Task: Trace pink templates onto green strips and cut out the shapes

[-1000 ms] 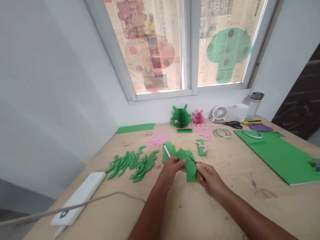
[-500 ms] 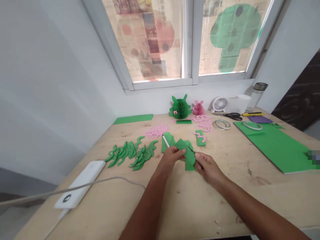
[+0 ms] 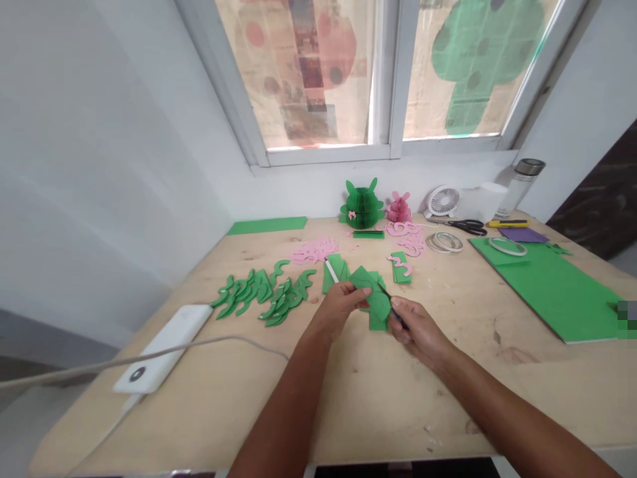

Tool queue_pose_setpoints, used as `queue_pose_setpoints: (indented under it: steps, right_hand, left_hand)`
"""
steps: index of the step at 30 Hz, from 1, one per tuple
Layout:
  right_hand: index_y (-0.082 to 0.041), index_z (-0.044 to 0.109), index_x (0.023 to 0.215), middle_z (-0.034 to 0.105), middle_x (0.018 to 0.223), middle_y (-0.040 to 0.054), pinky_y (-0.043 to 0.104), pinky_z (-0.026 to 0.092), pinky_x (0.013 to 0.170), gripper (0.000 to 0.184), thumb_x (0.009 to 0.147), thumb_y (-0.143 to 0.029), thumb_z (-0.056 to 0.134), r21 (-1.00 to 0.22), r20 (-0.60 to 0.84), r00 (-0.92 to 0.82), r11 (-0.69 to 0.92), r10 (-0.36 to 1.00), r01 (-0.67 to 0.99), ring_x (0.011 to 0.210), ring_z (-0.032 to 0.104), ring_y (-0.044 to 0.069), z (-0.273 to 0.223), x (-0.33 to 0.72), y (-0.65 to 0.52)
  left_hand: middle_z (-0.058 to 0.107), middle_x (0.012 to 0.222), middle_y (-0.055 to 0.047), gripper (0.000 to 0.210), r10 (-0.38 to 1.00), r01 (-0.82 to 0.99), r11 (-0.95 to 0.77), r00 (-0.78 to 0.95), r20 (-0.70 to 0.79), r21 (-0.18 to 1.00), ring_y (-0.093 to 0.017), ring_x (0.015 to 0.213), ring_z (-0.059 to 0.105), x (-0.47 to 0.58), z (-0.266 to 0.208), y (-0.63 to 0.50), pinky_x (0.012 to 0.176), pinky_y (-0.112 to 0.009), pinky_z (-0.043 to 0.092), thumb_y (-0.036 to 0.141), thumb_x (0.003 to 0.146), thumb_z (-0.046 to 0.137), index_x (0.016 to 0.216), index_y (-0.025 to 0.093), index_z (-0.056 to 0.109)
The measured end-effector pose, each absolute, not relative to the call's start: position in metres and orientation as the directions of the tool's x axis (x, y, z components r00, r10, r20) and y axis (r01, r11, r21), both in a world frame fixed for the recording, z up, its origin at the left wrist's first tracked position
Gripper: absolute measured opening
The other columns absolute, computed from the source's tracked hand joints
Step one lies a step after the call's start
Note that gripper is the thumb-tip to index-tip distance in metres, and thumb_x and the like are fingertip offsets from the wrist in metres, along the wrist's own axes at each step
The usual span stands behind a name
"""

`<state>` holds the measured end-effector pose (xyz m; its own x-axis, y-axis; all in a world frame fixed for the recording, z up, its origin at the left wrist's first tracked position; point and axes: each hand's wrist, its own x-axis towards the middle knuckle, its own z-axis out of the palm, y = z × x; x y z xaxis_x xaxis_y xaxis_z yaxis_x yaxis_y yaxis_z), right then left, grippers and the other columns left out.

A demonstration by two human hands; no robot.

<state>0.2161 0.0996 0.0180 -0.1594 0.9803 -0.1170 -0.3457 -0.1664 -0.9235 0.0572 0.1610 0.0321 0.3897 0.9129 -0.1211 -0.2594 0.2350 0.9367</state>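
So, wooden table [image 3: 378,405] by papered window [image 3: 395,99]; two paper figures [image 3: 362,208]. Left hand [image 3: 337,309] pinches green paper [image 3: 380,305], right hand [image 3: 419,328] grips dark tool [image 3: 400,318].

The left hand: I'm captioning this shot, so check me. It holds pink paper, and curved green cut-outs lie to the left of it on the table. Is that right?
Not quite: the paper in the left hand is green, not pink, as the head view shows. The curved green cut-outs do lie to its left on the table.
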Motion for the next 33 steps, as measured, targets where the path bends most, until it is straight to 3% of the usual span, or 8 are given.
queue_pose_setpoints:
  steps: [11, 25, 33]
  right_hand:
    - [-0.019, 0.046, 0.064, 0.039, 0.049, -0.0076, 0.023, 0.010, 0.039, 0.043, 0.078, -0.056, 0.063, -0.931, -0.104, -0.115, -0.138, 0.988, -0.339, 0.039, 0.020, 0.004, 0.016, 0.216, 0.102]
    - [-0.019, 0.051, 0.069, 0.037, 0.047, -0.0073, 0.024, 0.010, 0.040, 0.046, 0.074, -0.063, 0.063, -0.952, -0.103, -0.049, -0.113, 0.993, -0.285, 0.041, 0.019, 0.006, 0.008, 0.215, 0.105]
    - [-0.019, 0.048, 0.065, 0.038, 0.048, -0.0066, 0.024, 0.011, 0.040, 0.045, 0.076, -0.061, 0.063, -0.952, -0.050, -0.050, -0.062, 0.998, -0.301, 0.041, 0.022, 0.006, 0.003, 0.216, 0.106]
  left_hand:
    - [0.062, 0.061, -0.002, 0.025, 0.874, -0.350, 0.319, 0.468, -0.131, 0.881, -0.013, 0.060, 0.057, 0.059, 0.031, 0.159, 0.069, -0.031, 0.046, 0.032, 0.061, 0.082, 0.065, 0.013, 0.065]
    - [0.068, 0.069, -0.007, 0.028, 0.848, -0.315, 0.311, 0.518, -0.112, 0.897, -0.018, 0.071, 0.062, 0.063, 0.032, 0.157, 0.076, -0.033, 0.046, 0.035, 0.064, 0.079, 0.076, 0.011, 0.072]
    - [0.067, 0.069, -0.006, 0.028, 0.875, -0.315, 0.296, 0.468, -0.124, 0.902, -0.016, 0.065, 0.059, 0.064, 0.026, 0.160, 0.074, -0.032, 0.045, 0.037, 0.063, 0.080, 0.072, 0.012, 0.071]
